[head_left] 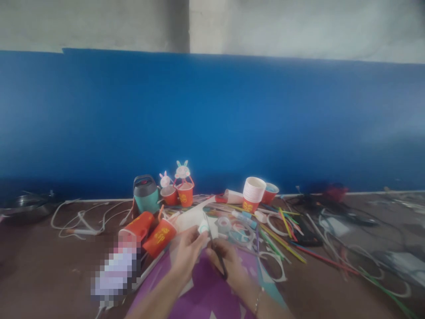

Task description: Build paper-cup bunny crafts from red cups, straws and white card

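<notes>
A person's left hand pinches a small white and teal paper piece between thumb and fingertips, above a purple paper sheet on a brown table. The right hand, fingers closed, grips dark-handled scissors whose blades point up towards that piece. Behind stand a stack of white and orange paper cups and scattered coloured sticks.

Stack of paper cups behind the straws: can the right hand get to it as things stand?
Probably not freely: the right hand is holding scissors, and straws and a tape roll lie before the stack of paper cups.
</notes>
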Available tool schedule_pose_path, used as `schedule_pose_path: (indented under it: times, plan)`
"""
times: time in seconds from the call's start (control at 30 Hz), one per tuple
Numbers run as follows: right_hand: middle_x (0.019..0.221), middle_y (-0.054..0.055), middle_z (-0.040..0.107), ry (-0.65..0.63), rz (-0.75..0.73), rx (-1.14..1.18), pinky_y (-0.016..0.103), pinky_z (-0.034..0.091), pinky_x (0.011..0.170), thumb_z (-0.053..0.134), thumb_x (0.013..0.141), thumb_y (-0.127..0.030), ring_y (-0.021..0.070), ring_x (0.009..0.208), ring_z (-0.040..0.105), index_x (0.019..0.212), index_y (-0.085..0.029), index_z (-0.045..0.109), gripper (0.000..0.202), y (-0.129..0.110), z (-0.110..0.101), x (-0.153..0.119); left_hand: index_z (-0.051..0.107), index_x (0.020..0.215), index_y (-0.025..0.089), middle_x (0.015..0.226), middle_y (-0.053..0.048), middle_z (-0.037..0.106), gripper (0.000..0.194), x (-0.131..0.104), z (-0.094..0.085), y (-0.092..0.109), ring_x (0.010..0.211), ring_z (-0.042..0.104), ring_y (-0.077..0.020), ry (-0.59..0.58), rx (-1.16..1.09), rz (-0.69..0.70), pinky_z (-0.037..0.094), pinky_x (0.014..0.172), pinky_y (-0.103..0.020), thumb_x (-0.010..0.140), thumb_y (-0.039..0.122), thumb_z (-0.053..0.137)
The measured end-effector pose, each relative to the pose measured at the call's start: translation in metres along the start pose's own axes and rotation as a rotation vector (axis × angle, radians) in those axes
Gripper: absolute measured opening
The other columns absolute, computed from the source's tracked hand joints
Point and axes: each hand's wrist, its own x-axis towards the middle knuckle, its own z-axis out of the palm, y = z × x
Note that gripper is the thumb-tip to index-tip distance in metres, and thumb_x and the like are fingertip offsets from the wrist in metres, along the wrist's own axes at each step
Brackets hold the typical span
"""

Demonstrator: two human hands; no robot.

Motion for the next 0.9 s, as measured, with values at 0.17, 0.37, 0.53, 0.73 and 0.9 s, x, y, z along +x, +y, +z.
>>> schedule_pose_path:
  times: [0.17,0.37,0.53,0.73,0.9]
  plan:
    - [0.051,-0.008,0.035,-0.016,0.019,-0.003,0.021,0.023,0.041,0.064,0.074,-0.063,0.0060,0.044,0.030,0.064,-0.020,0.044,0.049,-0.004,0.000,0.000,0.066,0.082,0.016,0.069,-0.001,0.060,0.030,0.000,0.000,0.000,0.067,0.056,-0.0149,-0.009,0.002,0.024,0.045,0.064,-0.023,0.075,0.045,0.069]
    - [0.050,-0.008,0.035,-0.011,0.005,-0.050,0.021,0.024,0.041,0.061,0.074,-0.067,0.0065,0.043,0.031,0.062,-0.020,0.042,0.051,-0.005,0.000,0.001,0.067,0.081,0.016,0.072,-0.002,0.064,0.032,0.000,0.000,0.001,0.071,0.058,-0.0160,0.039,-0.036,-0.003,0.046,0.068,-0.024,0.070,0.045,0.073]
    - [0.049,-0.007,0.036,-0.007,0.023,-0.074,0.021,0.026,0.041,0.061,0.071,-0.069,0.0069,0.043,0.032,0.062,-0.021,0.042,0.053,-0.008,-0.001,0.001,0.068,0.085,0.017,0.079,-0.003,0.068,0.035,-0.007,0.007,0.006,0.080,0.061,-0.0193,0.078,-0.070,-0.043,0.046,0.073,-0.026,0.069,0.048,0.074]
    - [0.051,-0.006,0.040,-0.013,0.031,-0.054,0.021,0.027,0.041,0.064,0.070,-0.068,0.0073,0.045,0.034,0.063,-0.020,0.045,0.052,-0.007,0.001,0.000,0.068,0.083,0.016,0.076,-0.003,0.066,0.037,-0.008,0.011,0.009,0.074,0.059,-0.0179,0.053,-0.072,-0.016,0.045,0.069,-0.026,0.068,0.050,0.074]
    - [0.049,-0.008,0.037,-0.031,0.049,-0.025,0.021,0.023,0.040,0.063,0.069,-0.070,0.0064,0.042,0.031,0.066,-0.020,0.045,0.053,-0.005,0.000,0.001,0.067,0.082,0.015,0.072,-0.003,0.064,0.039,-0.003,0.005,0.007,0.070,0.056,-0.0165,-0.024,-0.012,0.020,0.044,0.066,-0.025,0.069,0.052,0.072]
